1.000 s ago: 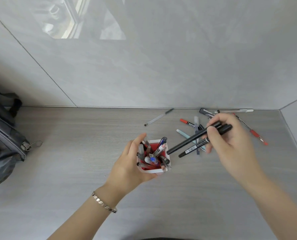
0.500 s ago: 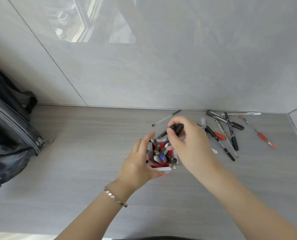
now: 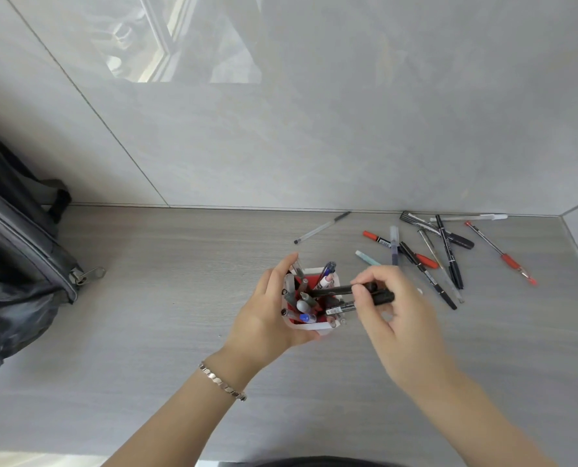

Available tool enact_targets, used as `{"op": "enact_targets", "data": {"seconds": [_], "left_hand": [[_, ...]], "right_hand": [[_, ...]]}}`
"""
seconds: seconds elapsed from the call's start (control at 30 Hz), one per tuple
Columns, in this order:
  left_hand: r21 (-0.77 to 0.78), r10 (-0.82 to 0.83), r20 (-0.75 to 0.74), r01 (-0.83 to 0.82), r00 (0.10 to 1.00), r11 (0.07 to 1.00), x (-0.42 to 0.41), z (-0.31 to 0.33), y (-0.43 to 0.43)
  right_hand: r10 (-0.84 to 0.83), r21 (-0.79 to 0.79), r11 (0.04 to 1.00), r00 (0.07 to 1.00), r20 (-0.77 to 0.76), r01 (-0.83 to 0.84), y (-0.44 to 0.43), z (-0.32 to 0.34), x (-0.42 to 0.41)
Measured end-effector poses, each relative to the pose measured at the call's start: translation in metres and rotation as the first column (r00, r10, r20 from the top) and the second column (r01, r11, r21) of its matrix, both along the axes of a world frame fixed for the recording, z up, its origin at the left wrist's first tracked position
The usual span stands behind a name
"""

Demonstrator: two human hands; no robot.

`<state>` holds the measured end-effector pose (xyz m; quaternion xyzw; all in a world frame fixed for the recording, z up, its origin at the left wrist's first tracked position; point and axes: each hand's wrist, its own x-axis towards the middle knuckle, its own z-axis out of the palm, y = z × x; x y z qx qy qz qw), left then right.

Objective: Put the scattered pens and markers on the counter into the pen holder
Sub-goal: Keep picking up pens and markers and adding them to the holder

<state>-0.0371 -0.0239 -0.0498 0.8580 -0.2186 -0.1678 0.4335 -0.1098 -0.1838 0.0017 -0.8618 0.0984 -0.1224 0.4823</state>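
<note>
A small square pen holder (image 3: 309, 325), white outside and red inside, stands mid-counter with several pens in it. My left hand (image 3: 267, 315) wraps its left side. My right hand (image 3: 393, 311) pinches two black markers (image 3: 334, 290) whose tips reach over and into the holder's opening. Several loose pens and markers (image 3: 429, 251) lie scattered at the back right, among them a red pen (image 3: 501, 252) and a clear pen (image 3: 321, 227) near the wall.
A dark backpack (image 3: 21, 264) sits at the counter's left end, its zipper pull hanging out. A tiled grey wall (image 3: 314, 129) runs along the back, and a side wall closes the counter at the far right.
My right hand carried the two black markers left from the pile to the holder, then drew back to its right side with the markers' tips now in the opening. The left hand stayed.
</note>
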Motion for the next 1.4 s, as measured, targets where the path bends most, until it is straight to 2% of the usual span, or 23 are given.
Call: {"op": "enact_targets", "data": {"seconds": [0.13,0.2,0.3,0.43,0.47,0.53,0.57,0.6,0.63,0.7,0.77,0.87,1.0,1.07,1.17,1.23,1.33,1.37,1.4], "left_hand": [[0.007,-0.004,0.007,0.004,1.0,1.0,-0.001,0.002,-0.002],[0.014,-0.009,0.002,0.009,1.0,1.0,-0.001,0.001,-0.002],[-0.038,-0.013,-0.091,0.01,0.996,0.999,0.002,0.002,0.0],[-0.029,-0.017,-0.111,0.014,0.994,0.999,0.005,0.001,0.002],[-0.023,-0.023,-0.101,0.021,0.995,1.0,0.005,0.001,0.002],[-0.019,-0.035,-0.096,0.034,0.995,0.999,0.006,0.001,0.002],[-0.011,-0.044,-0.096,0.043,0.994,0.999,0.007,0.001,0.002],[0.0,-0.052,-0.094,0.052,0.994,0.999,0.007,0.002,0.002],[0.009,-0.056,-0.094,0.057,0.994,0.998,0.008,0.002,0.002],[0.022,-0.056,-0.092,0.059,0.994,0.998,0.01,0.002,0.001],[0.029,-0.054,-0.086,0.057,0.995,0.998,0.011,0.002,0.001],[0.039,-0.059,-0.071,0.062,0.996,0.997,0.011,0.003,0.001],[0.04,-0.059,-0.069,0.062,0.996,0.997,0.01,0.003,0.002],[0.045,-0.057,-0.064,0.06,0.996,0.997,0.009,0.002,0.003],[0.04,-0.05,-0.063,0.052,0.997,0.998,0.01,0.0,0.004],[0.046,-0.059,-0.059,0.061,0.997,0.997,0.01,-0.001,0.004],[0.051,-0.061,-0.062,0.064,0.996,0.997,0.01,-0.001,0.004],[0.054,-0.061,-0.06,0.065,0.996,0.996,0.009,-0.001,0.004],[0.059,-0.064,-0.054,0.067,0.996,0.996,0.009,0.0,0.004]], "right_hand": [[0.018,-0.208,0.978,1.0,0.0,-0.017,0.004,-0.022,0.019],[0.073,-0.302,0.95,0.997,-0.033,-0.079,0.009,-0.028,0.028],[0.129,-0.505,0.846,0.985,-0.118,-0.171,0.018,-0.036,0.028],[0.098,-0.541,0.805,0.953,-0.285,-0.245,0.024,-0.041,0.011],[0.112,-0.496,0.823,0.936,-0.333,-0.275,0.024,-0.037,0.01],[0.205,-0.231,0.911,0.862,-0.464,-0.341,0.017,-0.02,0.022],[0.23,-0.063,0.955,0.854,-0.468,-0.291,0.01,-0.012,0.035],[0.187,0.047,0.982,0.896,-0.402,-0.184,0.002,-0.007,0.049],[0.086,0.071,0.995,0.94,-0.33,-0.066,-0.007,-0.005,0.066],[-0.077,-0.032,0.997,0.949,-0.307,0.071,-0.025,-0.018,0.104],[-0.084,-0.1,0.994,0.889,-0.451,0.044,-0.034,-0.045,0.141],[-0.048,-0.109,0.994,0.762,-0.645,-0.029,-0.033,-0.08,0.179],[-0.19,-0.332,0.942,0.725,-0.662,-0.056,-0.026,-0.099,0.195],[-0.232,-0.344,0.939,0.72,-0.654,-0.01,-0.026,-0.102,0.193],[-0.191,-0.216,0.975,0.724,-0.663,0.059,-0.03,-0.101,0.181],[-0.154,-0.078,0.988,0.782,-0.604,0.134,-0.039,-0.088,0.166],[-0.117,0.26,0.929,0.876,-0.468,0.263,-0.064,-0.054,0.135],[-0.094,0.347,0.901,0.898,-0.43,0.26,-0.075,-0.041,0.121],[-0.082,0.37,0.897,0.912,-0.402,0.244,-0.087,-0.031,0.107]]}}
